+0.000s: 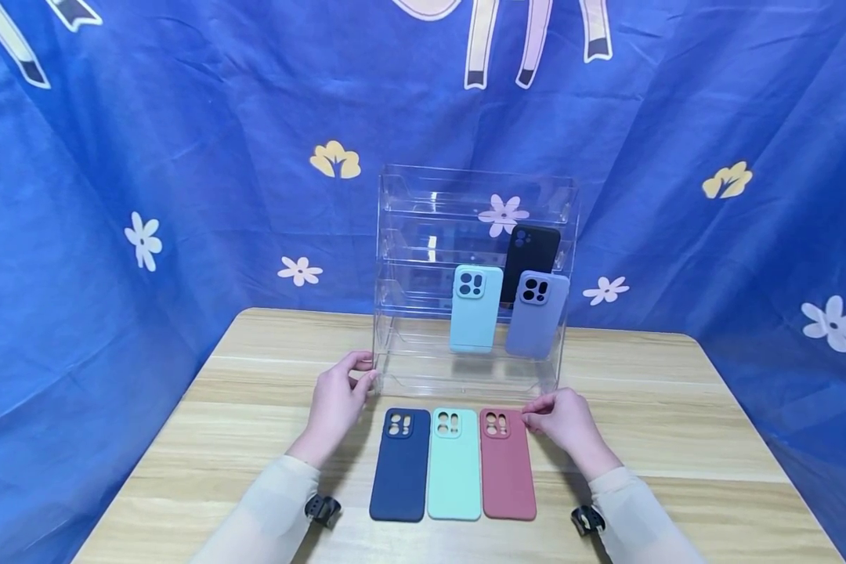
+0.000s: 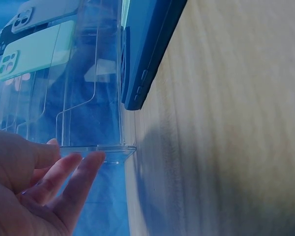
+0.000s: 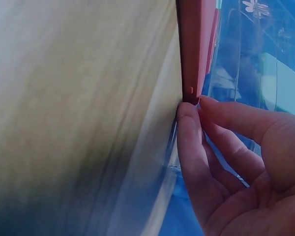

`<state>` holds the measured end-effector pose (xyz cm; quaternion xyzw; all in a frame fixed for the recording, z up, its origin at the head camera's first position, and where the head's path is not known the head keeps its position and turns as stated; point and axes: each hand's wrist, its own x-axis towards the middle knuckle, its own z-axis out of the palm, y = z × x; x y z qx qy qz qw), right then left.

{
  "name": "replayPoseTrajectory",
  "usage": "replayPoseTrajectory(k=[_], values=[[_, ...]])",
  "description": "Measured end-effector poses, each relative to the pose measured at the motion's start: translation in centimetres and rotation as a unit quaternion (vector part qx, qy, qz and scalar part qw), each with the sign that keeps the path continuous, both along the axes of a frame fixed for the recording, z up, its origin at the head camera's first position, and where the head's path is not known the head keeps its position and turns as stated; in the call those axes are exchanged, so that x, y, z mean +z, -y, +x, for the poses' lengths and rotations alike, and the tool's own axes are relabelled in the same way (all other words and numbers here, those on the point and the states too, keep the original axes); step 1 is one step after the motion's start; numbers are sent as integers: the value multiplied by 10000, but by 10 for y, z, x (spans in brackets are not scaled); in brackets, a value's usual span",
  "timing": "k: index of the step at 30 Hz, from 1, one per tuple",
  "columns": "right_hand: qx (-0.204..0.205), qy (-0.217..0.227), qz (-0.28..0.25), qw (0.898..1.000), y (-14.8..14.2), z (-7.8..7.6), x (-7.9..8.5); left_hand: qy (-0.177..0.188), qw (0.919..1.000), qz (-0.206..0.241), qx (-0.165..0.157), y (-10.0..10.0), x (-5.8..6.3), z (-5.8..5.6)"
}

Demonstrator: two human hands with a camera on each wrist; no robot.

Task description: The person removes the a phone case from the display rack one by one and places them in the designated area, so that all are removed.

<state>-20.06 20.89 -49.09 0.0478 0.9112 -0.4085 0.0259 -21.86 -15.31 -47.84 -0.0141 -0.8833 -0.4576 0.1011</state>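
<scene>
A clear acrylic display rack [image 1: 423, 384] with stepped tiers stands on the table. My left hand [image 1: 338, 399] is at its lower left side; in the left wrist view, loosely extended fingertips [image 2: 97, 157] touch the rack's edge. Three phone cases lie in a row before the rack: dark blue [image 1: 400, 478], mint green [image 1: 454, 478] and dusty red [image 1: 509, 478]. With thumb and fingers, my right hand [image 1: 567, 423] pinches the red phone case's upper right corner [image 3: 191, 88]. Upright in the rack are a light blue case [image 1: 475, 321], a purple case [image 1: 536, 321] and a black case [image 1: 532, 251].
The wooden table [image 1: 254, 439] extends to both sides of the rack. Behind it hangs a blue patterned cloth [image 1: 254, 196] with flowers and animal legs. Each wrist wears a small black device.
</scene>
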Motion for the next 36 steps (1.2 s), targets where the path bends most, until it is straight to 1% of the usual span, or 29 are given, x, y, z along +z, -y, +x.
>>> replayPoseTrajectory(k=[5, 10, 13, 16, 19, 22, 25, 28, 32, 36], values=[[99, 4, 193, 9998, -3, 5, 9, -6, 10000, 24, -53, -1, -3, 1], [260, -179, 297, 9991, -5, 4, 25, 11, 10000, 11, -25, -1, -2, 1], [290, -379, 328, 9983, -8, 1, 40, -59, 10000, -65, -5, -1, -1, 1], [288, -625, 228, 9974, -12, -4, 57, -92, 9999, -82, -15, 0, -2, 0], [290, -1021, 325, 9938, -15, -11, 73, -104, 9999, -99, -17, 1, -4, 0], [298, -1597, 589, 9850, -17, -18, 85, -136, 9999, -103, -3, 2, -5, 0], [230, -2268, 830, 9701, -18, -27, 96, -169, 9998, -120, -1, 2, -5, 0], [70, -2777, 895, 9565, -20, -34, 104, -150, 9998, -129, 5, 2, -4, -1], [-91, -3244, 788, 9426, -22, -43, 113, -175, 9998, -135, 15, 2, -4, -1], [-174, -3596, 736, 9300, -25, -52, 121, -195, 9997, -130, 25, 2, -4, -1]])
